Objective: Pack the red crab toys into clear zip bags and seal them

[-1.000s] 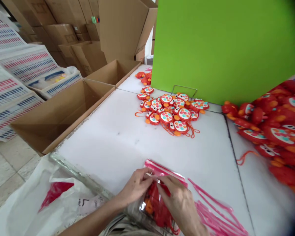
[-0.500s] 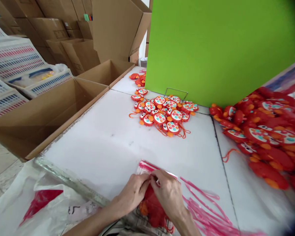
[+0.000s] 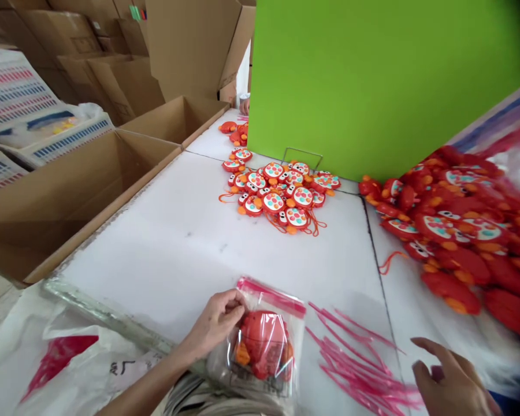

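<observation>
A clear plastic bag with a pink top strip (image 3: pixel 294 306) lies at the table's near edge, a red crab-like toy (image 3: pixel 266 341) inside it. My left hand (image 3: pixel 221 315) pinches the bag's upper left side between thumb and fingers. Off to the right, my right hand (image 3: pixel 450 378) is held over the table with fingers apart and nothing in it. Between the bag and that hand lie loose pink strips (image 3: pixel 359 370). Farther back is a group of red toys with dotted white shells (image 3: pixel 274 202). A larger heap of the same toys (image 3: pixel 463 231) fills the right side.
A green panel (image 3: pixel 355 81) stands across the back of the white table (image 3: pixel 177 231). Open cardboard boxes (image 3: pixel 78 190) adjoin its left edge, with white crates (image 3: pixel 69 136) beyond. White plastic sheeting (image 3: pixel 78 370) hangs at the lower left. Part of another person's hand shows at the far end.
My right hand has let go of the bag and moved right, past the pink strips. My left hand has shifted to the bag's left side, and the toy inside now shows. The view has shifted slightly.
</observation>
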Tool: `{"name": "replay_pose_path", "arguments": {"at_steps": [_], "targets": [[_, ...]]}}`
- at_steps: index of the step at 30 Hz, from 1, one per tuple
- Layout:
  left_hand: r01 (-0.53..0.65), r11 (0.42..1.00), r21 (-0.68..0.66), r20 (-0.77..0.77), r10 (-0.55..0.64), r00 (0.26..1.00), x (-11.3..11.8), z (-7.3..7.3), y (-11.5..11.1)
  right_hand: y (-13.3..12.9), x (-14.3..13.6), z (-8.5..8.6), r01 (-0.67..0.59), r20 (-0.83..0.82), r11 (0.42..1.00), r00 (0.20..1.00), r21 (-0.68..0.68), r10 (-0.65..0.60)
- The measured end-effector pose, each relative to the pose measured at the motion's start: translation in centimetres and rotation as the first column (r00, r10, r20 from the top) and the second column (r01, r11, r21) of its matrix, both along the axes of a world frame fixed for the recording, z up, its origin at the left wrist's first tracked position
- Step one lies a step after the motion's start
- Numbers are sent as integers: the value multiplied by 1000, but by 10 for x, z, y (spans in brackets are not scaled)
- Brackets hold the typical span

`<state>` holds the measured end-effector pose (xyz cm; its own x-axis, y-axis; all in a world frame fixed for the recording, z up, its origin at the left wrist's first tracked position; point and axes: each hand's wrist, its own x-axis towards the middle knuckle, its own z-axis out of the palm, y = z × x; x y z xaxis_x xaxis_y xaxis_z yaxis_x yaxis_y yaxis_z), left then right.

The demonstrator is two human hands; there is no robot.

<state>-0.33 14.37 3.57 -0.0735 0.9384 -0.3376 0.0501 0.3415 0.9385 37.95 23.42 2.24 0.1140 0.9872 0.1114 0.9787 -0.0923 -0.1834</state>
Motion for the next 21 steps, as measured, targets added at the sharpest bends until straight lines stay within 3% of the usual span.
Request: {"name": "replay_pose_path", "arguments": {"at_steps": [3, 6, 9, 12, 15, 18, 21], "targets": [[-21, 1000, -1, 41, 21, 999, 1, -2, 0, -10, -31, 15, -84, -178, 993, 982, -77, 69], [-22, 1000, 5, 78, 21, 997, 2, -4, -2, -15, -86, 22, -263, -459, 943, 876, -203, 145], [-17, 1000, 19, 66, 15, 998, 2, -6, -3, -15, -136, 14, -464, -639, 843, 742, -274, 200], [-20, 1000, 19, 99, 18, 995, 1, -3, -5, -17, -161, 5, -525, -725, 801, 666, -289, 175], [-33, 999, 2, 183, 32, 983, -1, 14, -13, -26, -163, 16, -534, -808, 808, 574, -247, 132], [-85, 996, 0, 178, 83, 980, -4, 44, -25, -40, -155, 47, -470, -875, 865, 478, -175, 83], [-77, 996, 36, 104, 73, 992, -7, 69, -33, -46, -151, 72, -365, -890, 913, 456, -181, 6]]}}
